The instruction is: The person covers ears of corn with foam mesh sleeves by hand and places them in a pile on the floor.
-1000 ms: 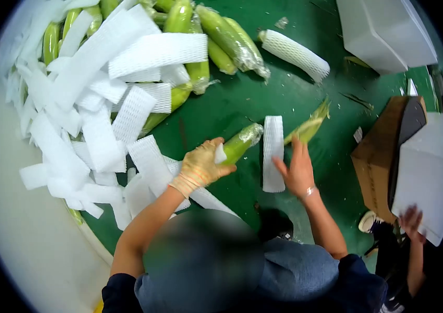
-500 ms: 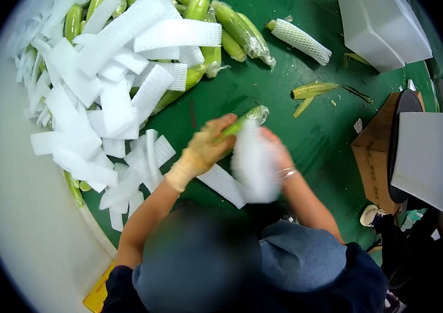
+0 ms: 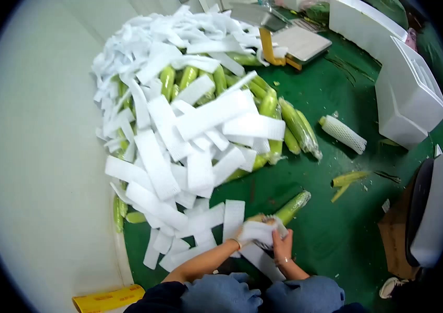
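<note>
A long green vegetable (image 3: 294,207) in clear film lies slanted in front of me, its far end pointing up and right. A white foam net sleeve (image 3: 257,232) is bunched around its near end. My left hand (image 3: 248,223) is closed around that end, partly covered by the sleeve, so some fingers are hidden. On the near right side, my right hand (image 3: 282,247) grips the edge of the sleeve. Beneath the hands a flat foam net sleeve (image 3: 263,262) rests on the green surface.
A big heap of white foam net sleeves (image 3: 200,125) covers many film-wrapped green vegetables (image 3: 299,128). One sleeved vegetable (image 3: 344,134) lies apart near husk scraps (image 3: 347,179). White foam boxes (image 3: 406,94), a weighing scale (image 3: 302,43), a carton (image 3: 396,245) and a yellow roll (image 3: 109,298) stand around.
My head has tilted up, so the heap's far side and the scale now show. The foam sleeve, loose in my right hand before, now surrounds the vegetable's near end and part of my left hand.
</note>
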`<state>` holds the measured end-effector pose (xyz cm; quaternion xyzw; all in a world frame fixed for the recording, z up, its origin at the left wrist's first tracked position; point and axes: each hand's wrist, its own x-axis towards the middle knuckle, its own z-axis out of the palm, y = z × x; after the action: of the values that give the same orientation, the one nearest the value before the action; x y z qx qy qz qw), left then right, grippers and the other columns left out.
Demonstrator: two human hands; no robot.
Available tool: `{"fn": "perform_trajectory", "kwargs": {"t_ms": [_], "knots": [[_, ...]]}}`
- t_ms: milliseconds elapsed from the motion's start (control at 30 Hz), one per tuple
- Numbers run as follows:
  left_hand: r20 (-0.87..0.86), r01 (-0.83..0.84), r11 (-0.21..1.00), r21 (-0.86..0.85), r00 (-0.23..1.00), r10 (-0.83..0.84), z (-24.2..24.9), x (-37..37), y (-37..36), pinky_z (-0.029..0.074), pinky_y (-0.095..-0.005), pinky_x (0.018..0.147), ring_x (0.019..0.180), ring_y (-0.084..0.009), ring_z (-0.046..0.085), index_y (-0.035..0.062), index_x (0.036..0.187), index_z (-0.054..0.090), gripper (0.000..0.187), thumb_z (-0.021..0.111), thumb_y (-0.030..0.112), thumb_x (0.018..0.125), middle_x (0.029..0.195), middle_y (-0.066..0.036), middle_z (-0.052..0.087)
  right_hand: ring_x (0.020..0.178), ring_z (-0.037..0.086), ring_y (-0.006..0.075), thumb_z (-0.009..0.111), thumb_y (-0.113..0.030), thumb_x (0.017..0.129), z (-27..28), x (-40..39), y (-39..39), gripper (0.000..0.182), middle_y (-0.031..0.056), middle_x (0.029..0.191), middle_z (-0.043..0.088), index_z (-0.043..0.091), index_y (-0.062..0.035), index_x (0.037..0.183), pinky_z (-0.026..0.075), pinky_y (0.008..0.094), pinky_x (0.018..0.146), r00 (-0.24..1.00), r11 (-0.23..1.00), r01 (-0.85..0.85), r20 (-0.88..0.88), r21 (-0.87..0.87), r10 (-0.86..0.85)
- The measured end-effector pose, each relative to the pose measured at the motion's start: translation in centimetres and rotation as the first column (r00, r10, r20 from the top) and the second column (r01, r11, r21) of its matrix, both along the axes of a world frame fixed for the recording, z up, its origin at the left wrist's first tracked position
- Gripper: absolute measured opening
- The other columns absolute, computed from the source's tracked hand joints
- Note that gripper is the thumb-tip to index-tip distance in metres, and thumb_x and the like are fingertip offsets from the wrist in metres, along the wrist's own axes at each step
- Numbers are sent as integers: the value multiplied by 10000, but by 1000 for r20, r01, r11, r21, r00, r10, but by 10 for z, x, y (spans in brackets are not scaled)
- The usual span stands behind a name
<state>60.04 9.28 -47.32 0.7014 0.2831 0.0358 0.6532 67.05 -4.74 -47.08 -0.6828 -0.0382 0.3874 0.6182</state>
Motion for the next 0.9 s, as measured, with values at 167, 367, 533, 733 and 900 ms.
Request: {"fn": "perform_trajectory", "kwargs": {"t_ms": [167,367,533,733,900], "knots": [[132,425,799,425,844,-520,66,-5,-27,453,-299,846,972,-215,562,129,1010,575,185,495,143,844,1055,-93,576,782,522,116,628,-170,835,103,38,-10,310,83,877,562,456,2,1026,454,275,671,992,976,-107,92,191,90],[40,-149,814,-562,978,207,138,70,27,504,-313,563,769,-193,629,124,1128,552,254,417,182,921,945,-53,646,627,506,89,584,-166,811,130,136,69,175,14,677,567,585,8,800,413,251,545,978,981,-175,128,87,164],[-581,406,859,311,797,-166,54,100,52,465,-329,753,920,-241,612,90,1143,559,293,459,183,884,1034,-67,637,574,505,127,598,-170,740,-10,137,88,218,82,618,574,608,48,753,413,288,538,981,993,103,170,-60,-91],[-308,-367,920,-138,899,312,-50,162,39,467,-391,830,969,-363,584,76,1035,604,322,502,305,834,1016,-183,626,1093,520,286,245,-557,921,2,147,70,710,227,1102,585,546,52,1126,375,357,944,957,950,227,-133,-213,-258],[-259,93,909,406,966,17,23,200,7,480,-394,789,899,-362,594,71,980,604,275,534,267,800,954,-172,629,1086,524,260,312,-496,934,0,226,32,650,176,1195,547,468,60,1232,383,339,947,874,874,486,-36,10,-485]]}}
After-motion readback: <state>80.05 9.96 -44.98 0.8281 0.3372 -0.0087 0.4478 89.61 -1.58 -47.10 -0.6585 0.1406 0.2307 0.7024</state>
